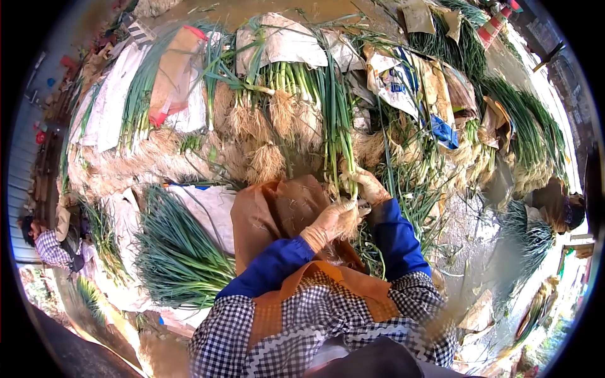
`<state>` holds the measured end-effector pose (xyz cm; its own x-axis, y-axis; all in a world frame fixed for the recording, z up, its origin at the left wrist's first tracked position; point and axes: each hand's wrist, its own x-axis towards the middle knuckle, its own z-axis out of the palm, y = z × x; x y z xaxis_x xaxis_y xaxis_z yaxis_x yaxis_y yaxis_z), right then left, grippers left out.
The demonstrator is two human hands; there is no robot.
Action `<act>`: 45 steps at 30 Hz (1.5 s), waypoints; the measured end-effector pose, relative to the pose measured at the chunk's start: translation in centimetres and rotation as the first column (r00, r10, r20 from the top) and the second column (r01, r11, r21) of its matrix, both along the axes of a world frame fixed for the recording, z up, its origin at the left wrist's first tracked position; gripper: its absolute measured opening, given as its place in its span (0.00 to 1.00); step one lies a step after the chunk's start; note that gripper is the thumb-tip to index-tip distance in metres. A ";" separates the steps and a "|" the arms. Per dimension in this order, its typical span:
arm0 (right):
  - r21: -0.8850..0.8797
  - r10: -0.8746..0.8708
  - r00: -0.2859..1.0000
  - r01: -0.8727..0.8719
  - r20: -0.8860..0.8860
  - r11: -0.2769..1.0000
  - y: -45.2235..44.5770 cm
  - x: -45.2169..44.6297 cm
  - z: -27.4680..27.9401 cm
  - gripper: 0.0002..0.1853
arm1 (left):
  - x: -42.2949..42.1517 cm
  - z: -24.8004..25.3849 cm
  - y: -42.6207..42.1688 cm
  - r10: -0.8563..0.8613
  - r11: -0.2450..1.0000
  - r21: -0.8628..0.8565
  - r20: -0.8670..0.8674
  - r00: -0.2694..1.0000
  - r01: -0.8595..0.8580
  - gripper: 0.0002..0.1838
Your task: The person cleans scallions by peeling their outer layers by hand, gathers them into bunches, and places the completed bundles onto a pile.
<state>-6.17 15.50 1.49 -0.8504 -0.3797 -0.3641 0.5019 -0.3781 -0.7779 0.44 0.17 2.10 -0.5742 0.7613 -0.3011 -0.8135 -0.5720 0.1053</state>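
Observation:
Just in front of the brown apron over my lap, both hands are at the root end of a few green onions (339, 129), whose long leaves stretch away from me. My left hand (333, 223) has its fingers closed around the roots. My right hand (368, 187) is closed on the lower stalks, close beside the left. Both hands look gloved or coated with dirt. Beyond them lies a bundle of onions with thick pale roots (282, 113), partly covered by a white sack (283, 43).
A heap of trimmed onions (179, 252) lies at the left on pale sacking. Rooted onions (523, 135) lie at the right. A person (57, 242) is at the far left, and another person (564, 208) at the right edge. A striped cone (491, 30) stands at upper right.

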 end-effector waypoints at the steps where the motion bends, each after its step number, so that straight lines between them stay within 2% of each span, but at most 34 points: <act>1: -0.002 -0.031 0.999 0.031 -0.024 1.000 -0.3 0.1 -0.3 0.12 | 0.3 -0.1 0.3 0.068 0.995 -0.078 0.091 0.994 -0.061 0.10; 4: 0.068 -0.135 0.990 0.137 -0.041 0.988 -1.8 -0.3 1.7 0.14 | 0.0 -4.3 -1.0 0.123 0.991 -0.041 -0.115 0.986 -0.128 0.09; 5: 0.368 -0.093 0.977 0.159 -0.191 0.916 -1.6 -1.3 1.8 0.18 | 0.0 -3.9 -1.2 0.115 0.974 -0.167 -0.232 0.966 -0.156 0.11; 6: 0.563 -0.202 0.939 0.330 -0.279 0.758 -2.2 -2.3 1.6 0.24 | 0.2 -3.4 -1.0 0.123 0.972 -0.167 -0.229 0.966 -0.163 0.11; 7: 0.823 -0.007 0.895 0.412 -0.445 0.391 -2.1 -2.4 1.5 0.25 | 0.6 -3.0 -0.4 0.202 0.910 -0.325 -0.196 0.959 -0.258 0.07; 8: 0.854 0.242 0.837 0.517 -0.491 -0.055 -2.7 -2.4 4.1 0.26 | 0.7 -1.7 0.4 0.280 0.816 -0.473 -0.180 0.943 -0.333 0.07; 10: 0.911 0.441 0.869 0.348 -0.224 -0.222 -3.5 -3.6 5.0 0.28 | 0.9 -1.1 1.3 0.332 0.770 -0.494 -0.233 0.914 -0.405 0.09; 12: 0.851 0.586 0.775 0.457 -0.238 -0.257 -3.2 -4.6 1.8 0.26 | 0.9 -2.4 1.4 0.303 0.741 -0.531 -0.283 0.910 -0.412 0.10; 13: 0.834 0.609 0.758 0.479 -0.235 -0.275 -3.0 -4.5 0.6 0.23 | 0.8 -4.6 1.8 0.270 0.690 -0.536 -0.434 0.860 -0.487 0.09; 14: 0.832 0.612 0.757 0.480 -0.231 -0.279 -2.9 -4.1 1.1 0.23 | 0.6 -4.6 1.8 0.274 0.692 -0.532 -0.432 0.859 -0.488 0.09; 16: 0.900 0.531 0.778 0.431 -0.336 -0.063 -2.6 -2.1 2.9 0.21 | 0.8 -4.2 1.7 0.327 0.724 -0.510 -0.338 0.882 -0.464 0.09; 18: 0.775 0.625 0.570 0.626 -0.533 0.090 -2.4 1.8 2.8 0.21 | 0.4 -2.2 0.8 0.343 0.764 -0.512 -0.195 0.919 -0.393 0.07; 19: 0.937 0.556 0.754 0.272 -0.349 0.219 -2.4 4.1 5.7 0.18 | 0.7 -2.1 0.1 0.275 0.785 -0.512 -0.216 0.937 -0.349 0.04; 21: 0.792 0.361 0.861 0.076 -0.358 0.606 -0.5 8.6 9.4 0.16 | 0.2 -4.4 0.4 0.283 0.793 -0.448 -0.327 0.901 -0.412 0.04; 22: 0.627 0.191 0.943 0.024 -0.272 0.778 3.0 10.8 6.7 0.13 | 0.0 -2.2 0.2 0.254 0.803 -0.490 -0.231 0.939 -0.338 0.04; 24: 0.612 -0.146 0.984 0.176 -0.100 0.771 7.5 13.1 9.6 0.13 | -0.2 -1.2 0.1 0.270 0.813 -0.504 -0.120 0.955 -0.293 0.05; 25: 0.741 -0.120 0.980 0.199 -0.159 0.642 10.4 13.9 8.1 0.13 | -0.2 -1.7 -0.3 0.239 0.847 -0.453 -0.144 0.960 -0.278 0.05; 26: 0.948 0.081 0.997 -0.027 0.001 0.319 12.4 13.7 7.4 0.15 | -0.3 -1.9 -0.6 0.227 0.849 -0.454 -0.146 0.963 -0.269 0.05; 27: 0.969 0.337 0.914 -0.174 0.226 -0.177 15.1 14.5 3.9 0.15 | -0.5 -2.0 -0.8 0.200 0.878 -0.418 -0.125 0.972 -0.235 0.05; 28: 0.746 0.423 0.739 -0.160 0.525 -0.647 17.0 15.3 -0.8 0.15 | -0.5 -2.0 -1.0 0.172 0.904 -0.379 -0.102 0.980 -0.199 0.06; 29: 0.889 0.626 0.730 0.058 0.273 -0.455 16.9 14.0 -4.6 0.17 | -0.8 -1.4 -1.3 0.098 0.926 -0.355 -0.109 0.989 -0.131 0.08; 30: 0.962 0.628 0.775 0.115 0.068 -0.246 14.9 11.7 -3.5 0.17 | -1.7 -2.5 -2.4 -0.022 0.999 -0.034 -0.058 0.998 0.020 0.08; 31: 0.983 0.602 0.787 0.183 -0.132 -0.024 12.5 9.3 -2.1 0.18 | -1.9 -0.9 -3.2 0.000 1.000 -0.014 -0.118 0.993 -0.002 0.07; 33: 0.981 0.219 0.967 0.095 -0.131 0.167 5.3 2.4 3.2 0.20 | -3.0 3.5 -4.5 0.084 0.988 0.145 -0.219 0.972 -0.053 0.05; 34: 0.914 0.271 0.879 0.338 -0.392 0.225 3.9 0.0 2.4 0.24 | -3.5 4.7 -4.9 0.150 0.955 0.285 -0.240 0.959 -0.079 0.04; 35: 0.915 0.309 0.867 0.329 -0.390 0.231 3.1 -3.0 -0.2 0.25 | -4.9 5.3 -5.2 0.220 0.906 0.424 -0.464 0.858 -0.003 0.07; 36: 0.914 0.348 0.850 0.329 -0.396 0.238 2.3 -5.7 -2.0 0.27 | -4.9 6.0 -6.1 0.291 0.872 0.484 -0.392 0.872 -0.074 0.05; 39: 0.949 0.396 0.867 0.236 -0.303 0.211 0.6 -9.0 -2.7 0.29 | -4.9 5.0 -7.2 0.293 0.956 0.150 -0.388 0.874 -0.254 0.04; 40: 0.715 0.152 0.835 0.342 -0.529 0.609 0.9 -8.4 -4.3 0.25 | -4.5 3.7 -6.5 0.333 0.935 -0.009 -0.329 0.884 -0.355 0.05; 41: 0.576 0.039 0.914 0.220 -0.403 0.787 0.8 -7.0 -2.2 0.22 | -3.3 4.8 -5.5 0.362 0.865 -0.286 -0.214 0.907 -0.412 0.05; 42: 0.380 -0.031 0.974 0.117 -0.224 0.918 0.8 -4.7 0.5 0.20 | -2.6 2.8 -4.3 0.454 0.811 -0.342 -0.144 0.880 -0.474 0.07; 43: 0.193 -0.108 0.983 0.136 -0.152 0.972 0.3 -2.2 1.9 0.18 | -2.8 -2.2 -5.2 0.209 0.977 -0.027 -0.124 0.970 -0.214 0.05; 44: 0.005 -0.174 0.982 0.175 -0.067 0.985 0.0 -0.5 2.5 0.16 | -2.3 -3.8 -4.7 0.105 0.994 -0.028 -0.135 0.985 -0.110 0.05; 45: 0.159 -0.024 0.987 0.049 -0.157 0.986 0.1 -0.1 1.6 0.16 | -2.0 -3.2 -4.2 0.000 1.000 -0.030 -0.151 0.988 -0.004 0.05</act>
